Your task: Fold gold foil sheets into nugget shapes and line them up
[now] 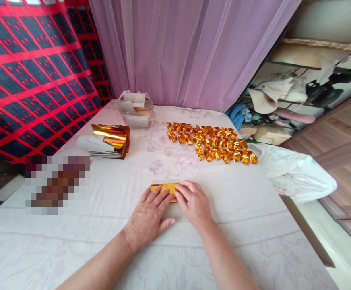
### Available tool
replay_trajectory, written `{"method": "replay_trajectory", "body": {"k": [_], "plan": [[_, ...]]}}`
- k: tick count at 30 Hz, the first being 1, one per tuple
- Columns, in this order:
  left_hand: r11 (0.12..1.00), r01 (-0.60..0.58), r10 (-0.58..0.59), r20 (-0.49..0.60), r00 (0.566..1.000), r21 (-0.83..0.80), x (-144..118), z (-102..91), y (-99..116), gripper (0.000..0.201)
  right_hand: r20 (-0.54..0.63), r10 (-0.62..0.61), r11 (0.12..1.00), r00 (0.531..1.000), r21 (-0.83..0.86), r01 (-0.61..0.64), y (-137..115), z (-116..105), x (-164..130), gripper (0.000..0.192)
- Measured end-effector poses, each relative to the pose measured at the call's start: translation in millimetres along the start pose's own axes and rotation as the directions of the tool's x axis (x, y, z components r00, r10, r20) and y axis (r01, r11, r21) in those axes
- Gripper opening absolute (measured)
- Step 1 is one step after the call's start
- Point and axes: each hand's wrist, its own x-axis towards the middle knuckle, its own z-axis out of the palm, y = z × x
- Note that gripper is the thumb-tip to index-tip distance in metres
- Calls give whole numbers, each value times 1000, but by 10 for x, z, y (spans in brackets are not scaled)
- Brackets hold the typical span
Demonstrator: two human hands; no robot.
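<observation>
A small gold foil paper (163, 188) lies flat on the white cloth-covered table (224, 225) near the front middle. My left hand (149, 217) presses its fingertips down on the paper's near edge. My right hand (193, 201) presses on the paper's right end, fingers curled over it. Much of the paper is hidden under my fingers. Both hands touch each other above the fold.
Several folded gold paper pieces (213, 143) lie in rows at the back right. A stack of gold foil sheets (107, 141) sits at the back left, a clear plastic bag of papers (135, 109) behind it. A blurred patch (56, 183) is at left. A white bag (296, 173) hangs off the right edge.
</observation>
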Motion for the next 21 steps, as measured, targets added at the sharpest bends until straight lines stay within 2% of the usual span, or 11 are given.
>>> {"method": "replay_trajectory", "body": {"k": [5,11,16,21], "plan": [[1000,14,-14,28,1000,3,14,-27,9,58,1,-30,999,1000,-9,30,14,-11,11,22],[1000,3,-3,17,1000,-13,8,-30,4,53,-41,-41,997,998,63,44,42,-16,4,23],[1000,-5,5,9,1000,-9,4,-24,8,52,-93,20,1000,995,17,-19,85,37,30,29],[1000,-8,8,7,1000,-7,11,-32,11,49,-16,94,991,995,-97,-95,101,77,103,29]]}}
